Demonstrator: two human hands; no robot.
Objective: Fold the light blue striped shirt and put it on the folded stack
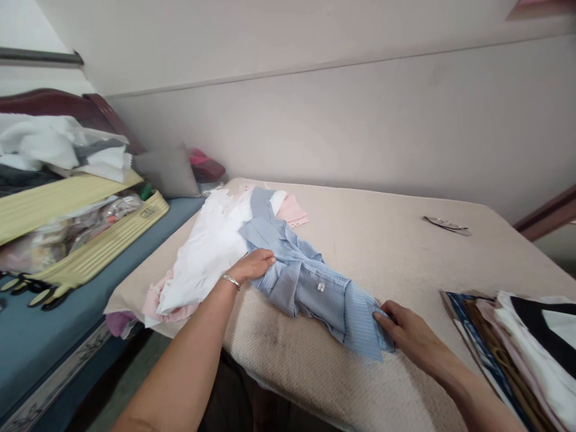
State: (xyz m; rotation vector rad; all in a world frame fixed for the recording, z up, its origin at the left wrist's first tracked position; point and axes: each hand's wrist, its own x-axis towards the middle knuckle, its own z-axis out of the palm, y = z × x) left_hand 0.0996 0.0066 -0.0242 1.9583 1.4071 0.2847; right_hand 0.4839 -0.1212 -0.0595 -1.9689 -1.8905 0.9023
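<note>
A light blue striped shirt (315, 285) lies stretched across the beige padded surface, with a small white label showing near its middle. My left hand (255, 264), with a silver bracelet at the wrist, pinches the shirt close to its collar end. At the other end, my right hand (402, 327) grips the shirt's lower edge between thumb and fingers. White garments (202, 252) lie spread to the left of the shirt, partly under its collar end. Pink cloth (291, 210) shows from beneath them.
Folded clothes (535, 354) are stacked at the right front. Eyeglasses (446, 225) rest on the beige surface (373, 234) toward the back right. On the left, a blue bed (180, 210) holds a yellow slatted container (90, 240), bagged items and a grey cushion (166, 171). A wall stands behind.
</note>
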